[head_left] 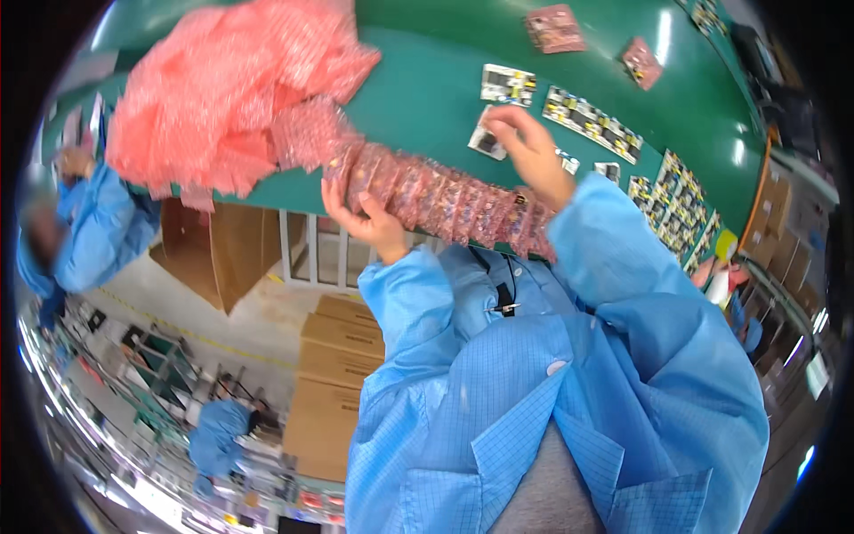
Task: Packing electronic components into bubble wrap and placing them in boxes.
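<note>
A long row of circuit boards in pink bubble wrap [436, 196] lies along the near edge of the green table, packed on edge side by side. My left hand [378, 230] grips the left end of that row, fingers on the outer side and thumb over the near side. My right hand [538, 160] is above the row's right part, its thumb and forefinger closed at the edge of a small bare circuit board [485, 141]. Another bare board [507, 85] lies just beyond it. Part of a further board is hidden behind my right hand.
A big heap of pink bubble-wrap bags [236, 93] covers the table's left. More bare boards [592, 123] and two wrapped ones [554, 29] lie to the right and far side. An open cardboard box [218, 249] and flat cartons [334, 383] stand below. A co-worker [89, 222] is at left.
</note>
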Demonstrator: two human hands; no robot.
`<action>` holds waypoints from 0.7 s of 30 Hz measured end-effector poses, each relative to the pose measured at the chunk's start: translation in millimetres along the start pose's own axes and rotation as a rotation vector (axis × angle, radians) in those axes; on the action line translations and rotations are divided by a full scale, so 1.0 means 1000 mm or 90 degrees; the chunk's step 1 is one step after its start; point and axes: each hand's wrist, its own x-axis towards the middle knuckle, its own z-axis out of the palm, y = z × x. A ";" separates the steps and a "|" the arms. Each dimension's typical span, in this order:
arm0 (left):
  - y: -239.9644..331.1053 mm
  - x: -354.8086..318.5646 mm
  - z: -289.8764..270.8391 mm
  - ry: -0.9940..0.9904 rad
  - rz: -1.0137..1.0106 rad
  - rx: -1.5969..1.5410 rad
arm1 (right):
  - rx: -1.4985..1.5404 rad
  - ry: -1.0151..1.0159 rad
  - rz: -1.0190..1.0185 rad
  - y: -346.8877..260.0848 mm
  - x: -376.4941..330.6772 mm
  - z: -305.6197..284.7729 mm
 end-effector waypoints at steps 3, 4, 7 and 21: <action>0.012 0.027 -0.005 -0.115 0.048 0.227 | -0.099 0.213 0.013 0.038 -0.079 -0.109; 0.015 0.038 -0.013 -0.174 0.101 0.316 | -0.102 0.278 0.034 0.056 -0.114 -0.140; 0.010 0.064 -0.029 -0.247 0.051 0.312 | -0.226 0.429 0.064 0.068 -0.203 -0.193; 0.022 0.012 0.008 -0.371 0.236 0.266 | 0.099 0.726 0.409 0.298 -0.502 -0.041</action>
